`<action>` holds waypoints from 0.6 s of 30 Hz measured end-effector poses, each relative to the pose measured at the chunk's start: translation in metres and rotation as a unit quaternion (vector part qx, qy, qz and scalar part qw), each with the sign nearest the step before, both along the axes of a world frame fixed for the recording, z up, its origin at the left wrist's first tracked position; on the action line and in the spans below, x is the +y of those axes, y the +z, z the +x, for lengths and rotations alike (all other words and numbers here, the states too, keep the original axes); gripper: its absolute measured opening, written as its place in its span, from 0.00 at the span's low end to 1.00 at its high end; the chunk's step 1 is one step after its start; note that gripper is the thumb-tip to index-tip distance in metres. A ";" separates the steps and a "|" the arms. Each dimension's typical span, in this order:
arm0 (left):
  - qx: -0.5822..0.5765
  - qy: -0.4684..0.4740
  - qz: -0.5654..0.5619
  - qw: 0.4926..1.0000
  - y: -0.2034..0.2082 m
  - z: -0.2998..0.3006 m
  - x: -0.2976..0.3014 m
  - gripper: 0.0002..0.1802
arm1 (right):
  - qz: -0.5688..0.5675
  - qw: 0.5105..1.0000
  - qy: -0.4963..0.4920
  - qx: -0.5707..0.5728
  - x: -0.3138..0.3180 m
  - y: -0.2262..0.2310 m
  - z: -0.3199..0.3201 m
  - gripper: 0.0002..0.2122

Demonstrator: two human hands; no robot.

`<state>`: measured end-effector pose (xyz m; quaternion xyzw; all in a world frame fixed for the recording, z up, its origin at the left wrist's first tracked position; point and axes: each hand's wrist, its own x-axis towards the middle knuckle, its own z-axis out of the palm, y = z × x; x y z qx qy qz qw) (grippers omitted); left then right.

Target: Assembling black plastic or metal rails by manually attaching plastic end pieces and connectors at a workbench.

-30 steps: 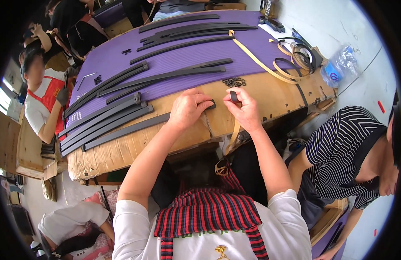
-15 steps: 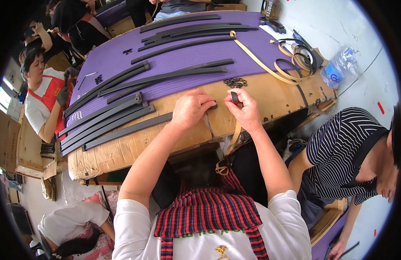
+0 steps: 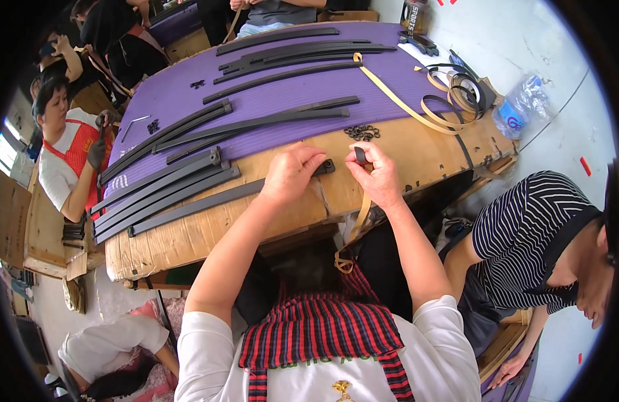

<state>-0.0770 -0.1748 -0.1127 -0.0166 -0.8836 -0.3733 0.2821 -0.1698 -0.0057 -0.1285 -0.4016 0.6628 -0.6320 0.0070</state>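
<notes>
Two hands (image 3: 289, 174) (image 3: 377, 175) and one strap (image 3: 363, 210) at the table's (image 3: 423, 151) near edge; one bent rod (image 3: 132, 122) near the mat's (image 3: 276, 97) left edge, one ring pile (image 3: 361, 132) at its near edge.

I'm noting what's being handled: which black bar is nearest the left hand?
The front bar, closest to the person; the other bars lie farther from the left hand.
</notes>
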 end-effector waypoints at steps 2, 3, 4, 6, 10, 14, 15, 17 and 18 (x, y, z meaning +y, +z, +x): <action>-0.022 0.004 0.058 0.998 0.003 0.002 -0.004 0.10 | 0.000 1.000 0.001 -0.003 0.001 0.000 0.000 0.12; -0.021 0.004 0.058 0.998 0.005 0.002 -0.004 0.10 | -0.001 1.000 0.004 -0.005 0.001 0.001 -0.001 0.12; -0.017 0.002 0.066 0.998 0.006 0.003 -0.003 0.10 | -0.001 1.000 0.003 -0.005 0.001 0.001 -0.001 0.12; -0.013 -0.002 0.074 0.997 0.008 0.004 -0.002 0.11 | -0.005 1.000 -0.001 0.003 0.001 0.000 -0.001 0.12; -0.077 -0.006 0.042 0.996 0.012 0.004 0.002 0.12 | -0.010 1.000 -0.005 0.013 0.000 0.000 -0.001 0.12; -0.088 -0.005 0.019 0.996 0.012 0.002 0.005 0.11 | -0.001 1.000 -0.008 0.008 0.000 0.000 0.000 0.12; -0.088 -0.005 0.019 0.996 0.011 0.001 0.004 0.11 | 0.002 1.000 -0.010 0.008 0.000 0.000 0.000 0.12; -0.069 -0.002 -0.002 0.998 0.008 0.000 0.003 0.10 | -0.002 1.000 -0.007 0.008 -0.001 0.000 0.000 0.12; -0.069 -0.003 -0.003 0.998 0.008 0.000 0.004 0.10 | -0.006 1.000 -0.006 0.007 0.000 -0.001 0.000 0.12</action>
